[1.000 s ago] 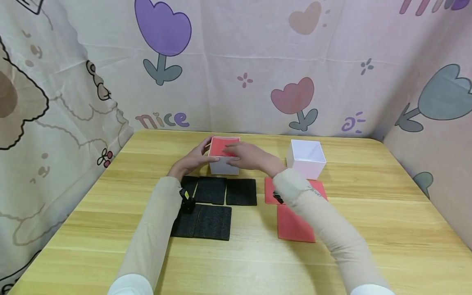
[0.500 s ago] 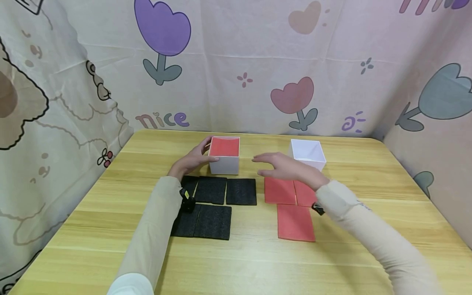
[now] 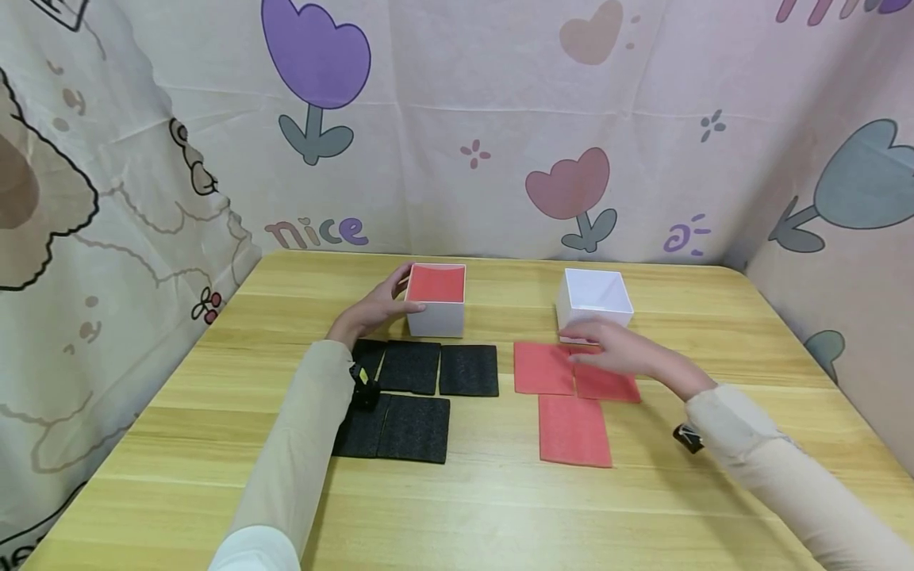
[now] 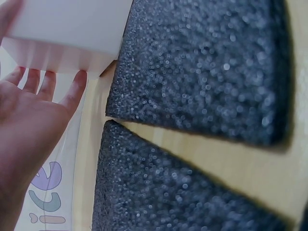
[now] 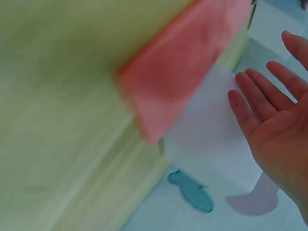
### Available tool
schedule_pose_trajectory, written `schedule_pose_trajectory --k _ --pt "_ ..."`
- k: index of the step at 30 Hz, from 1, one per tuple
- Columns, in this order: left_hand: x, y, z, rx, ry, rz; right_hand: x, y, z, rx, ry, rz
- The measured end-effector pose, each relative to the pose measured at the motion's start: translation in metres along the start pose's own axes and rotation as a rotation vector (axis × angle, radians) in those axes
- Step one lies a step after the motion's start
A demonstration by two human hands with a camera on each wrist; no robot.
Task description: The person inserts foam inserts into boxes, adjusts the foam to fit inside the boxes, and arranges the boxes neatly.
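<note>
At the back of the table, my left hand (image 3: 371, 312) holds the left white box (image 3: 437, 321), its thumb at the front and its fingers at the left side. A red foam square (image 3: 437, 284) lies inside that box, near the rim. My right hand (image 3: 620, 349), fingers extended, hovers over the red foam squares (image 3: 574, 432) and in front of the right white box (image 3: 577, 312); nothing is in its grasp. In the right wrist view, its fingers (image 5: 248, 113) look spread beside that box. Three red squares lie on the table.
Several black foam squares (image 3: 409, 368) lie in two rows in front of the left box, partly under the left forearm. The wooden table (image 3: 493, 507) meets a printed cloth (image 3: 443, 190) behind it.
My right hand has left the left box and moved right, over the red squares. The red foam in the left box is now uncovered. My left hand stays on the box.
</note>
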State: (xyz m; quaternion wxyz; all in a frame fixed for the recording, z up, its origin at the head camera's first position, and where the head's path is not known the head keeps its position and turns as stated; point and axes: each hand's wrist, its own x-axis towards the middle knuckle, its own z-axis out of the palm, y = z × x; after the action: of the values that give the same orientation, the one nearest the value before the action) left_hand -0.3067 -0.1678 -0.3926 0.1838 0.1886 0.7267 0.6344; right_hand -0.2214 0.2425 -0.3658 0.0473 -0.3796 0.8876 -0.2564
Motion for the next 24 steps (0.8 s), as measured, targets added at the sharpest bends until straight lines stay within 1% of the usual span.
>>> schedule_pose_trajectory --k 5,7,12,20,24 --pt "0.001 -0.001 0.000 0.013 0.006 0.001 -0.026 0.010 -0.002 0.039 -0.011 0.103" --pt "0.002 -0.002 0.000 0.013 0.009 0.004 -0.036 0.012 -0.003 0.033 -0.011 0.148" --pt "0.002 -0.004 -0.001 0.018 0.012 0.006 -0.052 0.019 -0.005 0.001 0.011 0.214" --pt "0.001 -0.003 0.000 0.025 0.005 0.007 -0.064 0.029 -0.006 -0.017 0.023 0.226" --pt "0.002 -0.003 -0.001 0.024 0.000 0.008 -0.066 0.031 -0.005 -0.036 0.011 0.242"
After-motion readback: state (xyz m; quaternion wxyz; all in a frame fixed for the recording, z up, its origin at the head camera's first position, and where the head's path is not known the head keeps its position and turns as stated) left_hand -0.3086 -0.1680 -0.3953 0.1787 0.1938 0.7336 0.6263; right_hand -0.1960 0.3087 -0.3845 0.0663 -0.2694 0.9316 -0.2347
